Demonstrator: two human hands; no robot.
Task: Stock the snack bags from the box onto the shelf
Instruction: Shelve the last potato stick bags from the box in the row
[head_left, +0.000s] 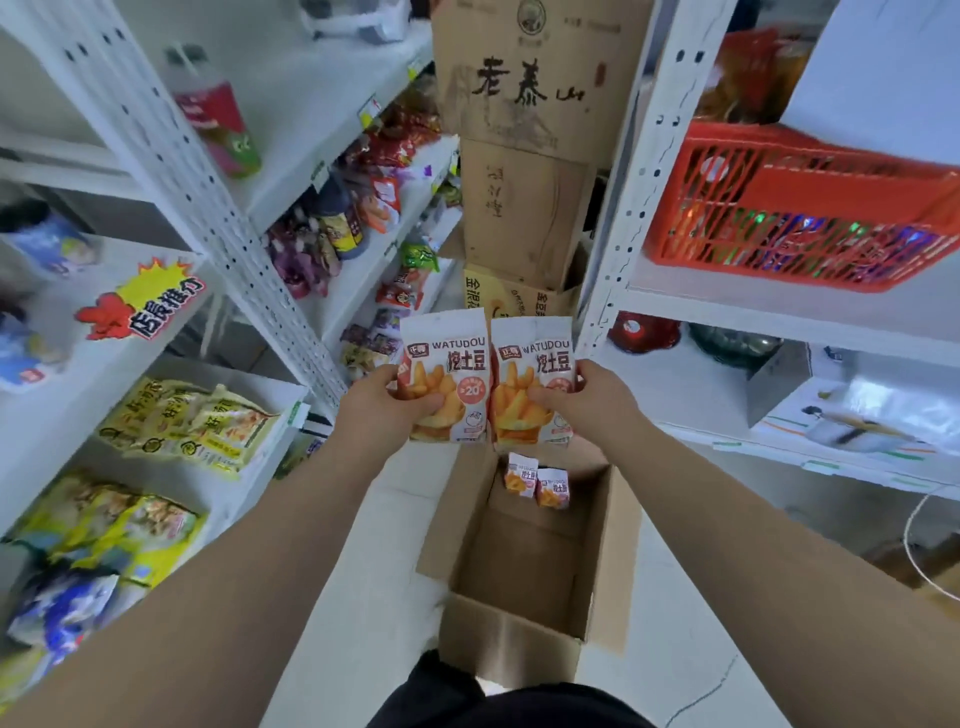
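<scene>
Each of the hands, left and right, pinches one bag low, above the box; thumb-only grips risk a slip or bags toppling on the shelf.

both bare arms stretched forward; left hand, thumb in front, grips left white-orange plastic snack bag, right hand likewise grips right twin bag.
</scene>
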